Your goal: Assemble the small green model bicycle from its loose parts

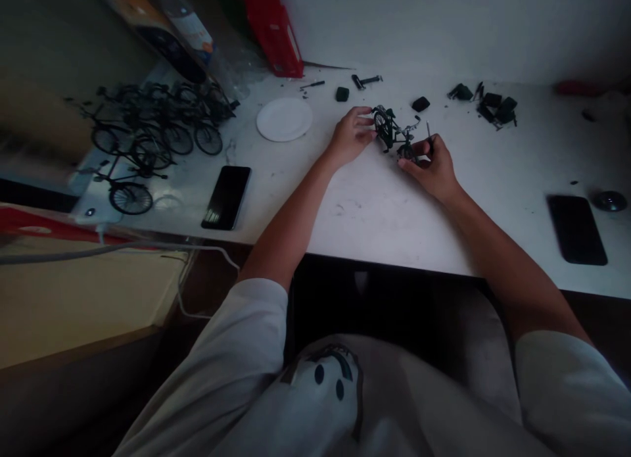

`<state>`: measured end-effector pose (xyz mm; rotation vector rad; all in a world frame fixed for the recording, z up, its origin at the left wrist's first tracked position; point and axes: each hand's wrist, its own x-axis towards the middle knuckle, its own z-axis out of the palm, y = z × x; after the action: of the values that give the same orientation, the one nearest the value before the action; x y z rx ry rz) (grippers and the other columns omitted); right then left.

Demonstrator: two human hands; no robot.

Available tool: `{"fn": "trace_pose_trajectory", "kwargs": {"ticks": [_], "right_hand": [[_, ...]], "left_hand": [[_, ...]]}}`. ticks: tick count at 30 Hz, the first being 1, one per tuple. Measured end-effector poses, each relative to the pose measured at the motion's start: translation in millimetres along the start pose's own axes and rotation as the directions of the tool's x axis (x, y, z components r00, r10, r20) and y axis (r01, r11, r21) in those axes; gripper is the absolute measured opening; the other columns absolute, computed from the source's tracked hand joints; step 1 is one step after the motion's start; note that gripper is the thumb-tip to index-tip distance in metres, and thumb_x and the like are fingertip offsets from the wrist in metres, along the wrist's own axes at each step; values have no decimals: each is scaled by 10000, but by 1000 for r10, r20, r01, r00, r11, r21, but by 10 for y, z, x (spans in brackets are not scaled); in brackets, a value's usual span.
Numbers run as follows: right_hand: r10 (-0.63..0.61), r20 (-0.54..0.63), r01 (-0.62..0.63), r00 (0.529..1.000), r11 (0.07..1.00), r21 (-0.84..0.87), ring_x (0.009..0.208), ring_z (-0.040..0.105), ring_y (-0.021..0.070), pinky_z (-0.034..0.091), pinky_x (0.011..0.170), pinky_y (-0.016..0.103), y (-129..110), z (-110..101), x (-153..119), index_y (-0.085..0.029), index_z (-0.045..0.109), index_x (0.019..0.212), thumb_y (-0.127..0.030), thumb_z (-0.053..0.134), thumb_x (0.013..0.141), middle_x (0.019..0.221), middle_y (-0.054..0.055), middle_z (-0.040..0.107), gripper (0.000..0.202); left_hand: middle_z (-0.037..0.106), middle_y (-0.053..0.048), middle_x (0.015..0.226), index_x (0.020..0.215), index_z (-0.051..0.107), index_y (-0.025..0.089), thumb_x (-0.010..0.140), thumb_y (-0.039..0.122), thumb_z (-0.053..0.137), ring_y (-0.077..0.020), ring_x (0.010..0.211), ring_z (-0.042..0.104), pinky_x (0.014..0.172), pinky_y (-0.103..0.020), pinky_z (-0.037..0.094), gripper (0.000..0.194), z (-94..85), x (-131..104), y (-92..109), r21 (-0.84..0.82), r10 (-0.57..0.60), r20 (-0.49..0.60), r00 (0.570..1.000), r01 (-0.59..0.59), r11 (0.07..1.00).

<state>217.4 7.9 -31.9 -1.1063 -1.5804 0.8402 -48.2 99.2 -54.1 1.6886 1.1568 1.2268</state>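
Note:
A small dark model bicycle stands between my two hands over the white table, slightly tilted. My left hand has its fingers closed on the bicycle's rear wheel end. At the front wheel, my right hand grips the bicycle between thumb and fingers. A small screwdriver is also tucked in the right hand's fingers, its thin shaft pointing up. Just beyond the hands lie a dark tool-shaped piece, a dark green block and another dark block.
Several finished-looking model bicycles crowd the table's left end. Near them are a white plate, a phone, bottles and a red box. To the right lie a heap of dark parts and a second phone.

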Motion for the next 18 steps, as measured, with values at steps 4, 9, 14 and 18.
{"fn": "trace_pose_trajectory", "kwargs": {"ticks": [4, 9, 14, 18], "right_hand": [[-12, 34, 13, 999, 1000, -9, 992, 708, 236, 648, 666, 401, -8, 26, -25, -321, 388, 968, -851, 1003, 678, 1135, 55, 683, 861], [-111, 2, 111, 994, 993, -37, 1086, 730, 265, 669, 816, 458, -14, -43, 0, -313, 464, 1024, -987, 711, 905, 1169, 73, 718, 727], [-162, -133, 152, 978, 985, -85, 1043, 735, 282, 663, 841, 501, 38, -106, 75, -305, 565, 1069, -994, 366, 1051, 1088, 90, 723, 717], [-136, -165, 119, 977, 987, -110, 1006, 723, 293, 639, 806, 496, 87, -104, 122, -305, 534, 1051, -1013, 312, 1037, 1062, 93, 705, 743]], "left_hand": [[796, -171, 1429, 1456, 625, 252, 943, 68, 737, -258, 1200, 826, 1166, -536, 660, 556, -3, 1, 33, 24, -4, 8, 1000, 3, 1000], [795, -199, 1426, 1395, 678, 169, 977, 66, 688, -240, 1172, 821, 1111, -448, 667, 431, -123, -64, 226, 178, 4, -45, 999, 4, 984], [835, -90, 1100, 1206, 750, 190, 972, 154, 729, -204, 925, 767, 1074, -420, 653, 238, -555, -520, 563, 503, -6, -2, 1000, 6, 864], [816, -69, 1010, 1205, 769, 212, 1012, 213, 649, -224, 932, 754, 1081, -423, 644, 228, -1102, -1161, 825, 675, -82, -35, 996, 84, 733]]}}
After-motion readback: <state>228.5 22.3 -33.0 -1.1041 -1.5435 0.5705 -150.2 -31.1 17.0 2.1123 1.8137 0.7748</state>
